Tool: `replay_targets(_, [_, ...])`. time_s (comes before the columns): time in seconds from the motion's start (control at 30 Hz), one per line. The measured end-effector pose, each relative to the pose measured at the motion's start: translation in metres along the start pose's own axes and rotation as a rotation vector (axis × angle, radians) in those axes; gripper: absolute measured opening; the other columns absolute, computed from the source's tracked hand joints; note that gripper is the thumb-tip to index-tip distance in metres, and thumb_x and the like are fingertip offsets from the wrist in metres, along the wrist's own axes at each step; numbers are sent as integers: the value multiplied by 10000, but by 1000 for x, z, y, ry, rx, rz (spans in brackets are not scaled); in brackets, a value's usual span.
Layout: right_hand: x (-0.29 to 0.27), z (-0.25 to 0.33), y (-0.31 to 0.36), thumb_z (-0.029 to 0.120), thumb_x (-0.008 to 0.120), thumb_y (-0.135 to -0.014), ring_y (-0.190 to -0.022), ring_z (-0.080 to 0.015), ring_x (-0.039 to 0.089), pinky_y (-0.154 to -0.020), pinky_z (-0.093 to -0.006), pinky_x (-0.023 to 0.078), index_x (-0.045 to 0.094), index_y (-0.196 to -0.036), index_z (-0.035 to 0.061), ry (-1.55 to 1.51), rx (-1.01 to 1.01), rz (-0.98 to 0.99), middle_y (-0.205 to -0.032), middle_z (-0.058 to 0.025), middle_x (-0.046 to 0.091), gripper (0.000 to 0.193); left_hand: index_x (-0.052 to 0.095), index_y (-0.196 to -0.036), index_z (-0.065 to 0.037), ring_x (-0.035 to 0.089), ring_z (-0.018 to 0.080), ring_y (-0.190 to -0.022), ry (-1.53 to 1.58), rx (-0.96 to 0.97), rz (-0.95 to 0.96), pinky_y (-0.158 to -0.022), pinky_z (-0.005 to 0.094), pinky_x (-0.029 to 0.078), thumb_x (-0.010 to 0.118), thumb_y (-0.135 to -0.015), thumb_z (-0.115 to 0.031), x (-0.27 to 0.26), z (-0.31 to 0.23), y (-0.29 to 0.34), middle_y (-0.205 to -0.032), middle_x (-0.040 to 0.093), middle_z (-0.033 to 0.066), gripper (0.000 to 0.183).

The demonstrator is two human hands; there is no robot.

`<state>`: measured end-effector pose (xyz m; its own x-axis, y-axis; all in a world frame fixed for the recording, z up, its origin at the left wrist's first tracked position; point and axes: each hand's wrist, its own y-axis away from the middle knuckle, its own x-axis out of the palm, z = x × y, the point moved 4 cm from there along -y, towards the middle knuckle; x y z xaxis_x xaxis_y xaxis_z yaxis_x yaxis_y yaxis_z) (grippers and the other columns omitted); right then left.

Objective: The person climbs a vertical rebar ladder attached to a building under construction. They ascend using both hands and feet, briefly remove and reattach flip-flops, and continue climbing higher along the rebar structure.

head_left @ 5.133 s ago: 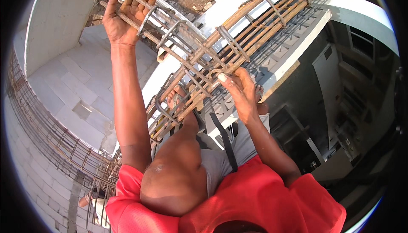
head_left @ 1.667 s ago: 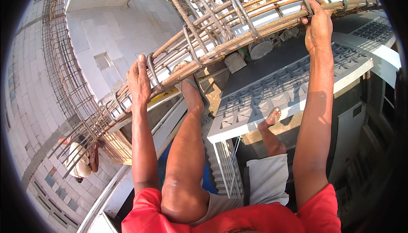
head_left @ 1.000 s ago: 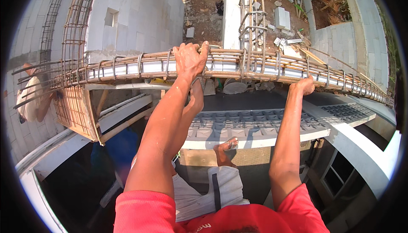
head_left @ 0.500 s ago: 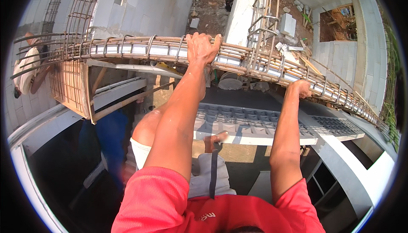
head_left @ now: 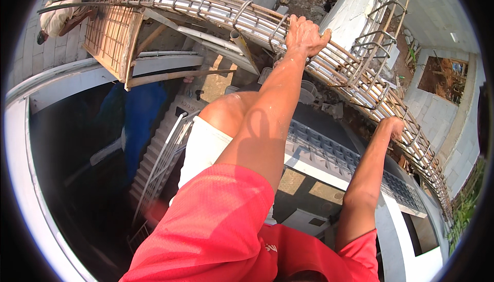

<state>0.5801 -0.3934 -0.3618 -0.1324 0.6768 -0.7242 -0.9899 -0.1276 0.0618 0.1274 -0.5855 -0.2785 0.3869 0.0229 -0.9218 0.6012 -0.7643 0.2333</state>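
A long cage of rusty steel rebar (head_left: 216, 12) with bent stirrups lies along the top of a pale wall, curving across the view from upper left to lower right. Over its top bars curls my left hand (head_left: 307, 36), fingers closed on the steel and thumb out to the right. Lower and farther right, my right hand (head_left: 392, 127) is closed on the near side of the same cage, its fingertips mostly hidden. Between the hands an upright rebar cage (head_left: 381, 45) joins it. My bent leg (head_left: 231, 108) shows beneath my left arm.
A wooden formwork panel (head_left: 110, 37) stands at left, near another person (head_left: 60, 14). Below are a staircase (head_left: 146, 158) with a white railing (head_left: 163, 156), a deep dark opening, and a blue sheet (head_left: 138, 138). A grey gridded slab (head_left: 327, 151) runs under my arms.
My view has turned and tilted, so the cage now slopes more steeply down to the right and the staircase has come into sight. Both hands still grip the cage.
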Motion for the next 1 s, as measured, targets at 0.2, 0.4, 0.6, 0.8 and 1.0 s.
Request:
replay_targets(0.2, [-2,-9,19,270,582,-915,-1070,-495,732,-933,-655,575,664,-1174,-44,53,-73,-25,-1127,-330,727,415,855,-931,-33,655,320,-1070,-9,-13,-52,-1106,497,347,474,-1025,-608,3,16,5,-963,778,196,696])
replay_targets(0.4, [-13,-12,29,275,630,-912,-1093,-460,730,-933,-605,581,645,-1154,-24,40,-76,21,-1144,-296,718,385,857,-962,-28,654,323,-1072,-47,-13,-36,-1101,498,352,468,-1025,-612,2,17,3,-976,779,202,705])
replay_targets(0.6, [-6,-9,-7,274,559,-980,-1171,-488,699,-1025,-599,549,619,-1265,-71,-38,-105,97,-1218,-363,693,451,851,-1046,-21,662,339,-1130,29,35,-61,-1101,513,360,465,-1015,-637,14,1,-4,-1084,785,231,727])
replay_targets(0.8, [-32,-8,40,246,567,-966,-1230,-471,679,-1053,-565,561,624,-1301,-104,-53,-97,269,-1318,-370,652,488,839,-1122,-27,685,395,-1145,-59,53,-111,-1071,529,371,421,-1024,-658,13,27,3,-1119,771,282,764])
replay_targets(1.0, [-23,-12,18,238,556,-971,-1115,-481,726,-953,-598,596,603,-1288,-119,-121,-177,350,-1256,-359,688,480,717,-1207,-242,691,391,-973,-279,357,-265,-877,586,430,523,-1076,-357,20,17,11,-1025,786,151,261])
